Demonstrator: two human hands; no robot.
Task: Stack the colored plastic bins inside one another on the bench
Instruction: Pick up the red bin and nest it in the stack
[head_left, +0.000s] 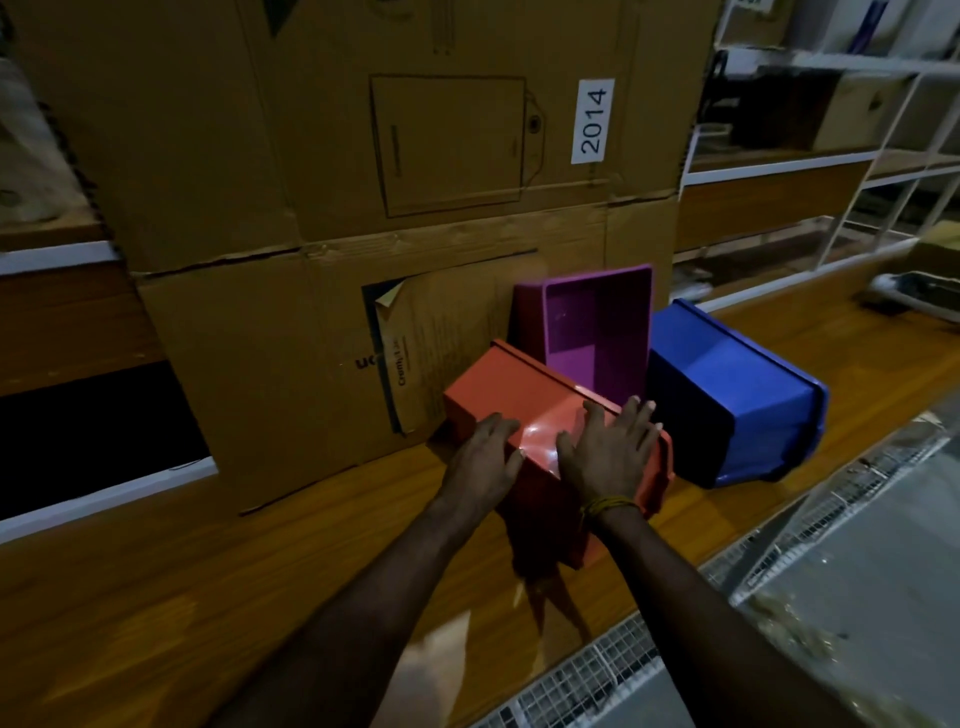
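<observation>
Bench (156, 597) of glossy wood-grain board fills the near field; wire mesh panel (597, 675) lies at 5 o'clock. We note both hands resting flat, fingers spread, on the upturned base of the orange bin (524, 400), a smooth rectangular plastic tub lying mouth-down and tilted at centre. Left hand (483, 457) presses the near corner; right hand (608, 447), with a yellow thread band (610, 504) at the wrist, covers the side toward 3 o'clock. Neither curls round an edge. Beyond, at 12 o'clock, the purple bin (597, 332) stands on its side, mouth toward us, touching the orange one. Blue bin (737, 395) sits overturned at 2 o'clock. Creased cardboard box (363, 156), labelled 2014, backs them.
</observation>
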